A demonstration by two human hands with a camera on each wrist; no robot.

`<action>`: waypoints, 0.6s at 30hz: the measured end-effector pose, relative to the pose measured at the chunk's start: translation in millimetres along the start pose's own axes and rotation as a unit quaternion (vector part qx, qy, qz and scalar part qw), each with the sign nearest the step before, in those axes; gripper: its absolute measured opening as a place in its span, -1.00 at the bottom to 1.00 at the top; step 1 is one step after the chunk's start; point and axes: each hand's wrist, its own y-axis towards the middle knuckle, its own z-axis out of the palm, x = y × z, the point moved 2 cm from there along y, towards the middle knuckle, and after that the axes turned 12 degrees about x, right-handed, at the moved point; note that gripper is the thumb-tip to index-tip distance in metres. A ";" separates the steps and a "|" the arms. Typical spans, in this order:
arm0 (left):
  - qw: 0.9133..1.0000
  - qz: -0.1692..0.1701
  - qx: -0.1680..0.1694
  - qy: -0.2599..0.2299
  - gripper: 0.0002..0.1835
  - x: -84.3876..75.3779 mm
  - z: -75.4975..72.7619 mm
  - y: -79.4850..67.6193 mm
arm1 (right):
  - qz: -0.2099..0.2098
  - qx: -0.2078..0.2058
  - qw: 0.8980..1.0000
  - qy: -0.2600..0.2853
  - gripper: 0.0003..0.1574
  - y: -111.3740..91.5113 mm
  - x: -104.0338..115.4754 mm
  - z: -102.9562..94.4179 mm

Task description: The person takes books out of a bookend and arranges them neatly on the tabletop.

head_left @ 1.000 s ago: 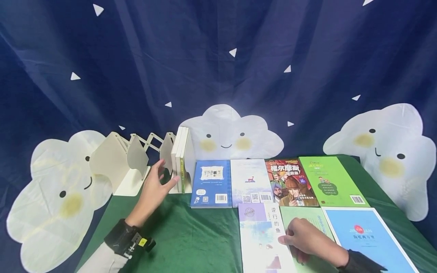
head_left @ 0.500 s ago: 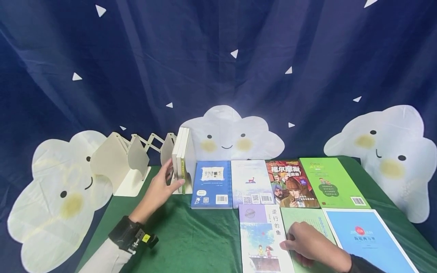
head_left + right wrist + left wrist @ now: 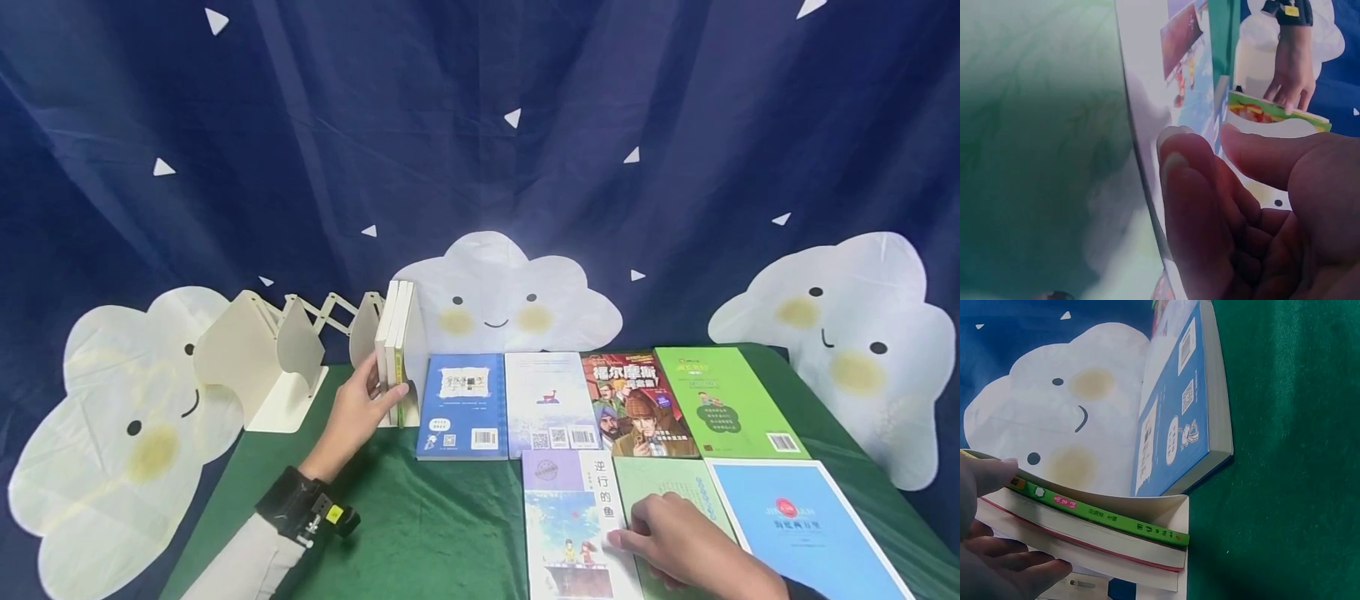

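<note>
On the left of the green cloth, my left hand [image 3: 365,402] grips a few upright books [image 3: 395,358] at the right end of a cream expandable bookend [image 3: 296,342]. Its thumb presses a green-spined book [image 3: 1107,515]; the other fingers lie along the opposite side of the group. Over at the right, my right hand [image 3: 678,533] hovers low at the right edge of a white-and-purple book [image 3: 562,525], which lies flat. The thumb tip is over that book's cover, and the fingers [image 3: 1194,206] curl loosely near its edge. Contact there is unclear.
A back row holds a blue book [image 3: 463,425], a white one [image 3: 551,379], a red comic-style one [image 3: 637,408] and a bright green one [image 3: 723,400]. In front lie a pale green book [image 3: 667,475] and a light blue book [image 3: 802,508]. A dark cloud-patterned curtain [image 3: 450,125] hangs behind.
My left hand has moved right and closed around the upright books. My right hand has barely moved, and the glare on the white-and-purple cover has faded.
</note>
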 end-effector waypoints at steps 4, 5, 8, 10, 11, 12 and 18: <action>0.999 -0.018 -0.039 0.010 -0.23 -1.2 0.1 -2.8 | -0.019 -0.001 1.000 0.006 -0.53 1.0 2.7 1.3; 0.999 -0.020 -0.045 0.015 -0.24 -1.3 0.3 -3.7 | -0.026 -0.002 1.000 0.005 -0.53 0.9 3.0 1.7; 0.997 -0.031 -0.066 0.036 -0.29 -1.6 0.0 -6.4 | -0.043 -0.006 0.999 0.004 -0.54 1.2 4.0 2.7; 0.995 -0.031 -0.077 0.050 -0.33 -2.4 -0.9 -8.1 | -0.050 -0.008 0.999 0.002 -0.53 1.4 5.1 2.8; 0.995 -0.030 -0.082 0.057 -0.35 -2.9 -1.5 -8.9 | -0.057 -0.011 0.998 -0.002 -0.53 1.5 5.6 2.5; 0.994 -0.030 -0.087 0.063 -0.36 -3.3 -1.9 -9.7 | -0.062 -0.010 0.998 -0.006 -0.53 1.6 6.3 2.3; 0.991 -0.012 -0.100 0.091 -0.46 -3.6 -3.9 -16.5 | -0.087 -0.013 0.996 -0.028 -0.52 2.7 9.2 2.0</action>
